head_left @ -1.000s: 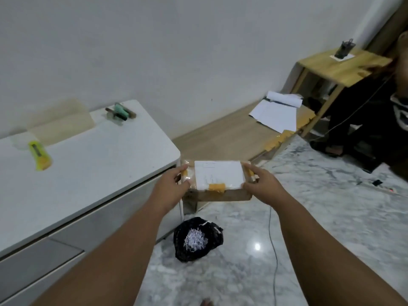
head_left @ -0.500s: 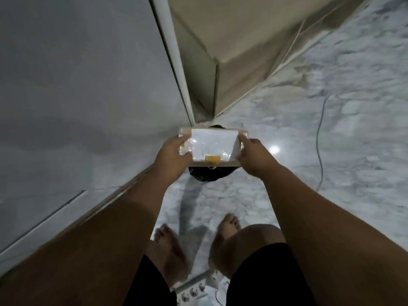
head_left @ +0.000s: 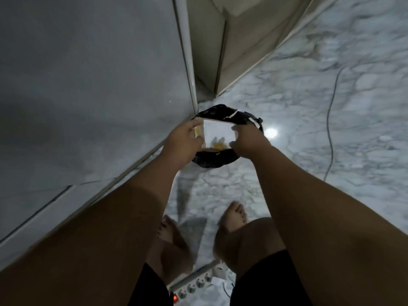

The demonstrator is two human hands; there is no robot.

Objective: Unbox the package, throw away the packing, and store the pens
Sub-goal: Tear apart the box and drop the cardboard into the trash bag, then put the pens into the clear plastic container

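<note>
I hold a small cardboard box (head_left: 217,134) with a white label and yellow tape by both ends. My left hand (head_left: 184,143) grips its left end and my right hand (head_left: 248,141) grips its right end. The box is low down, directly over the mouth of a black trash bag (head_left: 223,114) that stands on the marble floor. The box and my hands cover most of the bag's opening, so its contents are hidden. No pens are in view.
A white cabinet side (head_left: 99,89) rises along the left, its corner touching the bag. A beige wooden panel (head_left: 238,45) lies beyond. A black cable (head_left: 331,120) runs over the floor at right. A white power strip (head_left: 194,283) lies by my bare feet.
My view has tipped from the room down to the floor. Both hands have lowered the box from cabinet-top height down onto the trash bag's mouth.
</note>
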